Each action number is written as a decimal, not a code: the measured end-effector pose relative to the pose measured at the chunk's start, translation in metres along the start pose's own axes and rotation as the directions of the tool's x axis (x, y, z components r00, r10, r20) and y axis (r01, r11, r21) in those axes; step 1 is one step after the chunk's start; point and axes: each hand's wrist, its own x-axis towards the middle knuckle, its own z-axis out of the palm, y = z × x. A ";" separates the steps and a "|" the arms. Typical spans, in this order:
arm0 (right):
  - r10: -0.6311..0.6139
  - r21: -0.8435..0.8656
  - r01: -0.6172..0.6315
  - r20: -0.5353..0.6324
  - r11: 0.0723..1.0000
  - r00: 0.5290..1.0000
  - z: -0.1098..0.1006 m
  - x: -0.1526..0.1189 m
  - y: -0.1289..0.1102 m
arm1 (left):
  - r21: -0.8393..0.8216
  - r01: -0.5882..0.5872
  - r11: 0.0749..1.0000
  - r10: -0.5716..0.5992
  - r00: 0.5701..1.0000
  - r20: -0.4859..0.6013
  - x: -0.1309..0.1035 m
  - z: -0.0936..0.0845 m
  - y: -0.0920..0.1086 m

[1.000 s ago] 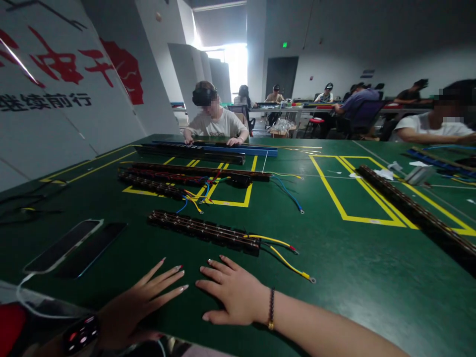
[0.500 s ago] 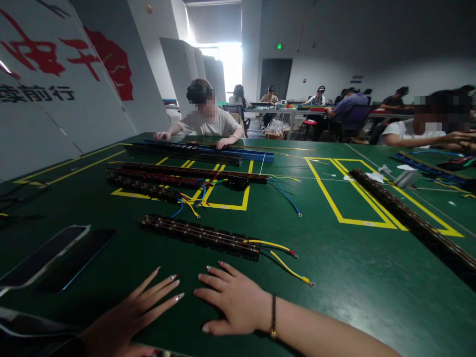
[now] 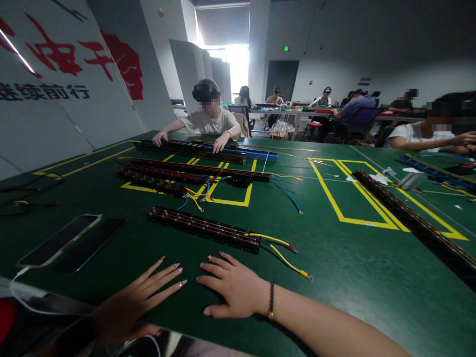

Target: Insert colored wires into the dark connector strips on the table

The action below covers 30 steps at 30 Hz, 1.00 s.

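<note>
My left hand [image 3: 136, 297] lies palm down at the near edge of the green table [image 3: 357, 282], fingers spread and holding nothing. To its right, my right hand [image 3: 238, 287], with a dark bracelet at the wrist, rests flat on the tabletop with its fingers apart. Just beyond my hands lies a dark strip-like assembly [image 3: 204, 227]; two yellow leads [image 3: 286, 259] with ring ends come out of its right end. More dark strips [image 3: 152, 179] with red, blue and yellow wires sit farther back.
Two phones [image 3: 61, 240] [image 3: 91, 245] lie at left, one with a white cable. Across the table a person [image 3: 211, 119] touches a long dark rail [image 3: 193, 151] beside a blue one. A long strip [image 3: 412, 215] runs along the right; another person [image 3: 416, 136] sits beyond.
The view has shifted slightly, showing more of the near table edge. The person across has moved their hands on the rail. My hands stay spread on the table.
</note>
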 end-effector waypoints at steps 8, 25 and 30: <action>-0.014 0.011 0.014 0.007 1.000 1.000 0.000 0.001 0.002 | 0.093 0.082 0.992 -0.074 0.993 -0.090 -0.001 0.011 0.011; 0.014 0.148 0.009 -0.156 0.989 0.988 -0.017 -0.007 0.003 | 0.027 0.064 0.998 -0.054 0.963 -0.264 0.007 0.004 0.024; 0.350 0.154 -0.314 -0.421 0.937 0.837 -0.064 -0.043 0.034 | -0.517 0.178 0.837 -0.284 0.949 -0.134 0.071 -0.014 0.081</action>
